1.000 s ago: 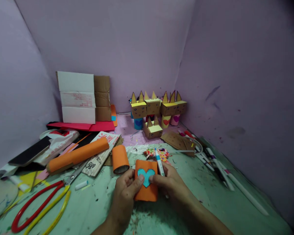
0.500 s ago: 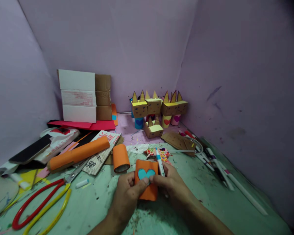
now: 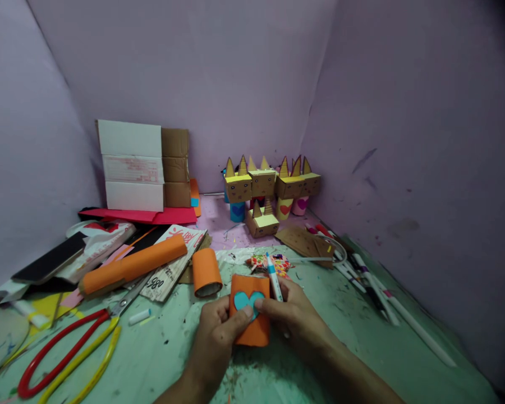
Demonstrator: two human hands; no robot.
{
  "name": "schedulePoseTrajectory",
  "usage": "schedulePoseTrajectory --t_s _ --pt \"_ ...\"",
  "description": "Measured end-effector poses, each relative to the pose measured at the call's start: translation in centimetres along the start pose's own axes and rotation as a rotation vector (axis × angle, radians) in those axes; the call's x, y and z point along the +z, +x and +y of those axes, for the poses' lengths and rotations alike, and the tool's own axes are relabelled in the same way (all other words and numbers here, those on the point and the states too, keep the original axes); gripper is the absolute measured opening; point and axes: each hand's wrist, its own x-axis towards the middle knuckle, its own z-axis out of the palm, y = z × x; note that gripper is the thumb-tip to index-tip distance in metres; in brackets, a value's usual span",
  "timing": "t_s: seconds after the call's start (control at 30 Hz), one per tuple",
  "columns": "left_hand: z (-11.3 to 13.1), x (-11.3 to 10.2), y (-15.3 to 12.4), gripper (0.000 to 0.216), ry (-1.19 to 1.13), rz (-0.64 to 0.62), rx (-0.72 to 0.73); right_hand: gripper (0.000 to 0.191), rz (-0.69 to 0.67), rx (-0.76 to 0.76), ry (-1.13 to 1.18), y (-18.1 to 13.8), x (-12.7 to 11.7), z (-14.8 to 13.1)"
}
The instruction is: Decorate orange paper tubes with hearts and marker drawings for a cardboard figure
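Both my hands hold an orange paper-covered tube (image 3: 252, 331) lying on the green table (image 3: 362, 336) in front of me. A blue paper heart (image 3: 240, 299) sits on its top face. My left hand (image 3: 219, 339) grips the tube's left side with its thumb pressing on the heart. My right hand (image 3: 292, 317) grips the right side, its thumb also on the heart, and a white marker with a blue tip (image 3: 273, 276) is tucked between its fingers, pointing away from me.
A second orange tube (image 3: 206, 272) and a long orange roll (image 3: 132, 265) lie to the left, with red and yellow scissors (image 3: 67, 350) nearer me. Cardboard box figures (image 3: 271, 188) stand at the back corner. Several markers (image 3: 370, 289) line the right wall. Folded cardboard (image 3: 143, 165) leans at back left.
Both thumbs have slid further over the blue heart, covering its lower part. The tube has shifted slightly left.
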Motion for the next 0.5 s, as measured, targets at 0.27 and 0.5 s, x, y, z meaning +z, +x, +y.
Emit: schedulePoseTrajectory --t_s 0.27,0.5 --pt "0.23 0.36 -0.2 0.031 -0.009 0.002 0.014 0.035 -0.008 -0.021 -0.023 0.53 -0.63 0.84" --pt "0.6 0.6 -0.24 0.031 -0.048 -0.007 0.009 0.033 0.016 -0.047 -0.041 0.12 -0.64 0.5"
